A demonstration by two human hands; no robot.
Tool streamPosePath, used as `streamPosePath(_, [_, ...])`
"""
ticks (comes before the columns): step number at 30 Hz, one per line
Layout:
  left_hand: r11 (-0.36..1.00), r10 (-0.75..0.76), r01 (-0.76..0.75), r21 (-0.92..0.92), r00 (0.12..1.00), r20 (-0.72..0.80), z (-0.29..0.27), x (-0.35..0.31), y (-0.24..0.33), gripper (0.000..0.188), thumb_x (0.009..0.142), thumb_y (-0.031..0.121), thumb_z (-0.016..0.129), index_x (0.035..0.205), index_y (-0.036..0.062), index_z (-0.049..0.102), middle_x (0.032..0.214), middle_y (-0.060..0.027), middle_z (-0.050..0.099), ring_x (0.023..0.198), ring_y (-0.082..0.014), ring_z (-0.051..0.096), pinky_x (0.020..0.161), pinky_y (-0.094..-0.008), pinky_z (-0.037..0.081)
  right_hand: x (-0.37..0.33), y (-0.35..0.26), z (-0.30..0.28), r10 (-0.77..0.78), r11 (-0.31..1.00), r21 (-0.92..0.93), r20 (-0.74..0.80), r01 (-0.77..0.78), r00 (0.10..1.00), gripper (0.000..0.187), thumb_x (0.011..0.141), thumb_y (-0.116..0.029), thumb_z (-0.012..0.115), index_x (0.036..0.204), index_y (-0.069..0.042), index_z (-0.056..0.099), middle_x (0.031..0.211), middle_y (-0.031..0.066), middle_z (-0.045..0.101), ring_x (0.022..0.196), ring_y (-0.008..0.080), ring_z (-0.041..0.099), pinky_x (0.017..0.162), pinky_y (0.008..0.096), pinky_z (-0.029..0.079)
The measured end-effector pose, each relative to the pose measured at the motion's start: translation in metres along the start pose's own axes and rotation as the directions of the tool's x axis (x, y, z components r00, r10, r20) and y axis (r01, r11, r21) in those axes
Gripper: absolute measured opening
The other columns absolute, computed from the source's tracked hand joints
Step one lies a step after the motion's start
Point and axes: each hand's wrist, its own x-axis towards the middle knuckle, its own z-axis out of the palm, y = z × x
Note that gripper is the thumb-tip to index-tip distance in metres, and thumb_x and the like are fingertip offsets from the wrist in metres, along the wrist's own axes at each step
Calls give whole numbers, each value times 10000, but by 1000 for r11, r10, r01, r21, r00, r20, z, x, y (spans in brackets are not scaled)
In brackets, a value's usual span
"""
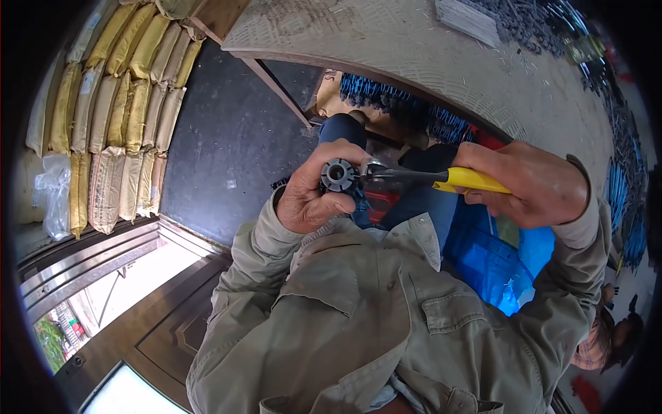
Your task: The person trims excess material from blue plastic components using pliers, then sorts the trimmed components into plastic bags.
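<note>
My left hand is wrapped round a grey, round plastic part with a hole in its middle and notches about its rim; its end points up at me. My right hand grips yellow-handled pliers. Their dark metal jaws reach left to the side of the round part, by the left fingertips. Whether the jaws bite on the part or only lie against it, I cannot tell. Both hands are held above my lap.
A dusty table bears piles of dark parts and blue rods toward the right. More blue-and-black pieces lie beneath it. Stacked yellow and brown sacks stand left. A blue plastic bag lies beside my leg. Another person is at lower right.
</note>
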Motion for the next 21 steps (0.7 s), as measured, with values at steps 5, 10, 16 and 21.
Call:
streamPosePath(5, [1000,-3,2,29,999,43,3,0,4,573,792,365,656,1187,9,442,1026,-94,508,937,-170,487,847,-286,359,6,-4,-3,81,996,25,81,-84,993,208,819,10,460,1024,-20,442,756,85,586,527,191,598,471,290,456])
streamPosePath(10, [973,-13,63,224,976,-216,6,4,11,593,833,466,546,1181,-2,437,927,-94,540,863,-190,539,781,-297,415,19,16,12,5,1000,10,-100,-4,995,243,799,19,441,1039,-17,455,751,83,577,526,194,595,483,300,462])
streamPosePath(16, [989,-53,-64,-130,677,-734,-63,-11,18,658,873,607,347,1159,22,438,884,-73,571,797,-208,571,761,-356,490,12,120,14,-15,665,-482,-772,-571,635,283,866,-223,544,1102,-80,486,884,108,605,755,310,621,594,369,490])
streamPosePath(21, [834,-79,-351,-426,689,-721,-130,-66,-7,624,858,607,388,1146,57,459,949,-46,559,899,-218,537,809,-379,469,19,169,6,194,472,-358,-849,-805,492,476,804,-348,617,1178,-88,480,1159,103,561,957,321,586,743,364,487])
